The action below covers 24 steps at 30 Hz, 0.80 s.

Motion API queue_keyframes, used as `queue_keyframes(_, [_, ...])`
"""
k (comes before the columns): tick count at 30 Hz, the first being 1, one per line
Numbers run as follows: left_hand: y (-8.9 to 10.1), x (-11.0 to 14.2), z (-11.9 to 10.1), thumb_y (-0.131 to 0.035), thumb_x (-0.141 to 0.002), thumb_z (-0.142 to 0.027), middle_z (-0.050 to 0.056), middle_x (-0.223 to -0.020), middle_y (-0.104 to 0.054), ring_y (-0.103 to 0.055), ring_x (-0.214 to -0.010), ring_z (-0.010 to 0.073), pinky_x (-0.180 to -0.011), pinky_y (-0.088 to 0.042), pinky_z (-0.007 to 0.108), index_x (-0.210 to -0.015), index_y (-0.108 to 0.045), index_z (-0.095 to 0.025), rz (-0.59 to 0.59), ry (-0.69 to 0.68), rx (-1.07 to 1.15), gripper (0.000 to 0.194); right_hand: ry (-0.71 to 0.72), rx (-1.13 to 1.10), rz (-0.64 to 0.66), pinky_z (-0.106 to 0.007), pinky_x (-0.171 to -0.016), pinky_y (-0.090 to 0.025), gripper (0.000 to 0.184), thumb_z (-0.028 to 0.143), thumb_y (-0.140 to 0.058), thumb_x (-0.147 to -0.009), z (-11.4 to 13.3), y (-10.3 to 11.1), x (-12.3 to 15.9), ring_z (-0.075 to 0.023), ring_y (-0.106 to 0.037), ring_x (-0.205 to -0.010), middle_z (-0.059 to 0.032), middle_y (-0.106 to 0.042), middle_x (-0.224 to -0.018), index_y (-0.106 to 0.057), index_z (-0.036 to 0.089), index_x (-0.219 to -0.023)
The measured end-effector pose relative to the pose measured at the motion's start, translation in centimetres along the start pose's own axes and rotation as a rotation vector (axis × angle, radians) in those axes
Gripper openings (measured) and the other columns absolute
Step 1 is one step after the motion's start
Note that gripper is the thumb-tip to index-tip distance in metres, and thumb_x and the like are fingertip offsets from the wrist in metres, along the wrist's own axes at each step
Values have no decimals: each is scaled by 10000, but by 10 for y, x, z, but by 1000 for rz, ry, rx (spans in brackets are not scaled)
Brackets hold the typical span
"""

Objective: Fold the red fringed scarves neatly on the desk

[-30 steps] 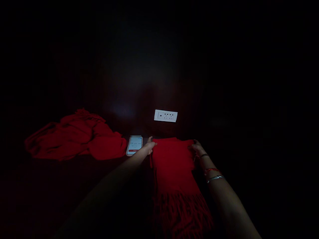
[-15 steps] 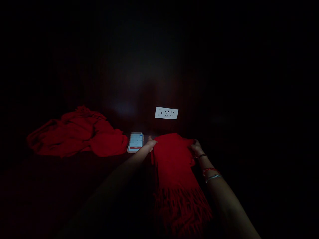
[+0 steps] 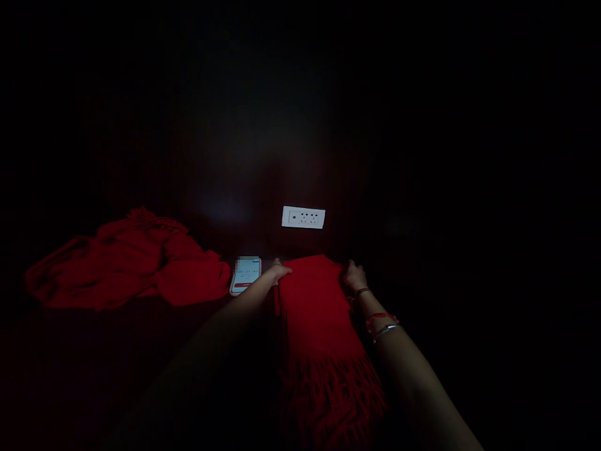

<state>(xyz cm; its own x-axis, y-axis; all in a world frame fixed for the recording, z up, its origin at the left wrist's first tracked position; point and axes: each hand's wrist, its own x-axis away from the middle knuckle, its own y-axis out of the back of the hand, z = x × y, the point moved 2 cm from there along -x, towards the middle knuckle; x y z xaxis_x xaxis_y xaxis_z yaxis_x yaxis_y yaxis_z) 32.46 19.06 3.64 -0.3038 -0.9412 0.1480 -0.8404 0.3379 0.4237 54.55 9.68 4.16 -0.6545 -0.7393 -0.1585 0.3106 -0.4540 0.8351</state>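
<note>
A red scarf [image 3: 314,307] lies flat and folded in front of me, its fringe [image 3: 335,391] hanging toward me at the near end. My left hand [image 3: 280,272] is closed on the scarf's far left corner, thumb on top. At the far right edge, my right hand [image 3: 355,277] has its fingers curled against the cloth; the fingertips are partly hidden in the dark. Bracelets [image 3: 384,327] circle my right wrist and forearm. Just left of my left hand lies a phone [image 3: 246,274] with its screen lit.
A second heap of crumpled red cloth [image 3: 141,263] lies at the left, close to the phone. Behind the scarf, a white wall socket [image 3: 303,217] sits on a dark wall. Most of the surroundings are too dark to make out.
My right hand has moved inward, and the scarf's right edge, earlier pulled out to a point, now lies straighter. The whole view has shifted, with things appearing slightly farther left.
</note>
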Motion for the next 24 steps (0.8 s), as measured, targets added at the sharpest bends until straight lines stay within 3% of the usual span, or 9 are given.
queue_keyframes(4, [-3, -5, -23, -513, -716, -321, 230, -1136, -444, -425, -1035, 348, -780, -390, 392, -1115, -425, -39, -48, -51, -238, 497, 271, 101, 49, -455, -944, -179, 478, 319, -459, -749, 33, -8, 1, -247, -191, -1210, -70, -258, -1326, -370, 251, -1214])
queue_keyframes(7, [-17, -7, -28, -495, -730, -312, 151, -1297, -289, -220, -1193, 312, -927, -229, 449, -1169, -412, -172, -60, -186, -410, 467, 467, 256, 241, -513, -940, -117, 519, 493, -292, -793, 45, -29, 3, -238, -73, -1241, -16, -167, -1366, -244, 296, -1271])
queue_keyframes(11, [-41, -10, -11, -408, -775, -336, 45, -1325, -267, -157, -1223, 267, -974, -93, 466, -1182, -420, -244, 31, -272, -604, 417, 426, 347, 368, -522, -944, -62, 546, 538, -106, -805, 39, -54, 7, -227, -49, -1247, 5, -108, -1379, -146, 306, -1297])
queue_keyframes(16, [-44, -8, -4, -283, -815, -386, 40, -1359, -166, -90, -1236, 263, -981, -49, 463, -1258, -313, -225, 18, -304, -762, 472, 436, 352, 262, -464, -967, -78, 511, 485, -146, -826, 38, -51, 13, -209, -99, -1241, -20, -176, -1364, -213, 272, -1285])
queue_keyframes(18, [-36, -2, -6, -246, -819, -416, 60, -1365, -143, -93, -1236, 265, -976, -100, 461, -1275, -276, -217, -71, -310, -792, 498, 363, 290, 132, -451, -960, -132, 473, 418, -238, -829, 34, -36, 14, -224, -162, -1223, -73, -250, -1331, -274, 228, -1260])
queue_keyframes(20, [-27, 7, -5, -239, -814, -444, 107, -1357, -158, -128, -1227, 285, -953, -177, 458, -1291, -231, -193, -156, -281, -783, 540, 155, 120, 27, -446, -938, -193, 443, 329, -340, -807, 21, -16, 13, -254, -229, -1195, -141, -314, -1278, -324, 175, -1222])
queue_keyframes(22, [-21, 17, 1, -265, -805, -460, 154, -1341, -181, -148, -1218, 304, -936, -220, 444, -1302, -192, -168, -151, -256, -761, 581, -80, -92, 35, -452, -896, -261, 442, 255, -443, -754, 2, 0, 14, -292, -320, -1140, -202, -384, -1196, -370, 119, -1168])
queue_keyframes(24, [-20, 25, 10, -286, -806, -454, 175, -1340, -166, -146, -1217, 306, -942, -218, 422, -1307, -170, -160, -74, -270, -745, 593, -179, -240, 115, -426, -840, -340, 462, 195, -535, -679, -15, 10, 16, -293, -426, -1049, -205, -468, -1095, -410, 94, -1111])
